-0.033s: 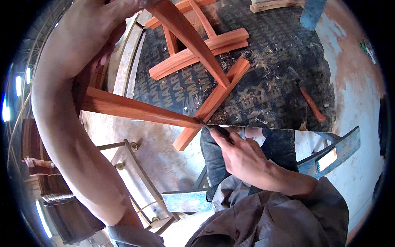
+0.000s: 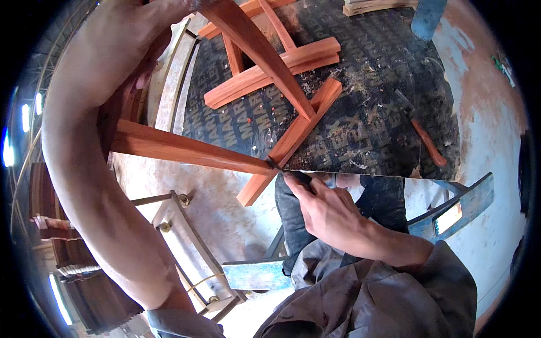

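Observation:
A reddish wooden frame [image 2: 191,154] of joined bars rests across the near left edge of the dark worktable [image 2: 389,135]. At the top left, my left hand [image 2: 163,16] is closed around the frame's far part, with its fingers mostly hidden behind my arm and the wood. My right hand [image 2: 332,211] grips a small bladed tool [image 2: 303,179] with a dark handle, the index finger stretched along it. The thin metal tip touches the joint where a long bar meets the short crossbar [image 2: 301,129]. Exactly which kind of blade it is, I cannot tell.
A second reddish frame [image 2: 270,73] lies farther back on the table. A chisel-like tool with a wooden handle [image 2: 428,143] lies to the right among shavings. A metal wheeled rack [image 2: 194,239] stands at lower left, near stacked dark wood [image 2: 93,296]. Blue bench parts [image 2: 256,276] show below.
My right hand and the bladed tool have shifted very slightly left and up at the joint. My left hand and the frame stay in place.

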